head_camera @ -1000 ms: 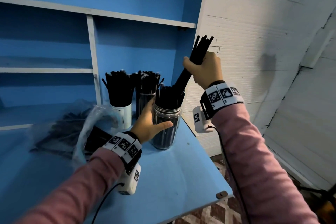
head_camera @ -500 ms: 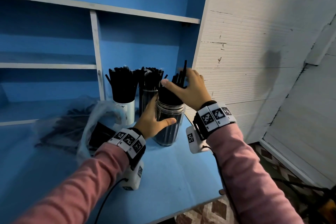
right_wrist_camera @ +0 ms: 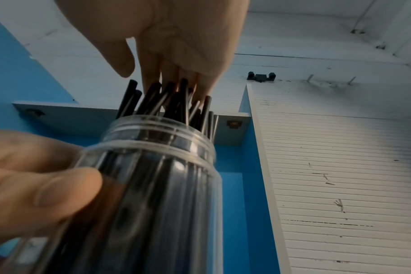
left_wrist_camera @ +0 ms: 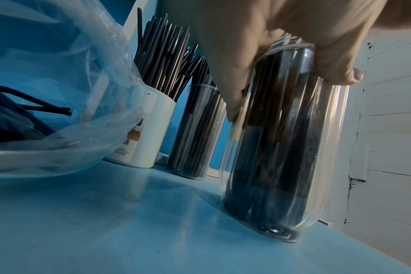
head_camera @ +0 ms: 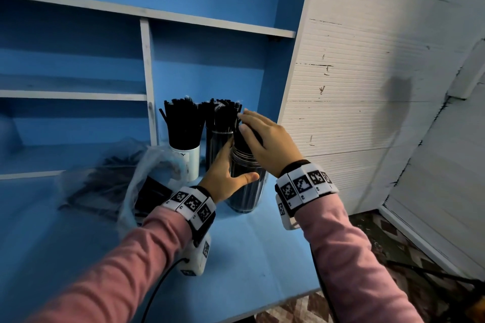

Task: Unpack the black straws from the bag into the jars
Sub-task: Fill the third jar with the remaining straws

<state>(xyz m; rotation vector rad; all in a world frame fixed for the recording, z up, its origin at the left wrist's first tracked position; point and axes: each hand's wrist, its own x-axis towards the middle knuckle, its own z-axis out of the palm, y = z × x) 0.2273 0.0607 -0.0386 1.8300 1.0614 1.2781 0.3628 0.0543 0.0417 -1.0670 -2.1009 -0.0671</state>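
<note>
L hand (head_camera: 223, 178) gripping clear jar (head_camera: 245, 191), R hand (head_camera: 265, 139) flat, unclenched, hiding straw tips (right_wrist_camera: 174, 96); bag (head_camera: 110, 181) blurred.

My left hand (left_wrist_camera: 282, 37) grips the clear jar (left_wrist_camera: 293, 148) of black straws (left_wrist_camera: 270, 157), tilted on the blue tabletop (left_wrist_camera: 129, 222), with a second clear jar (left_wrist_camera: 195, 133), a white cup (left_wrist_camera: 148, 129) and the plastic bag (left_wrist_camera: 59, 74) beyond.

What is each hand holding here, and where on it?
The left hand grips the clear jar around its upper side wall. The right hand holds nothing; its straight fingers press on the straw tops.
</note>
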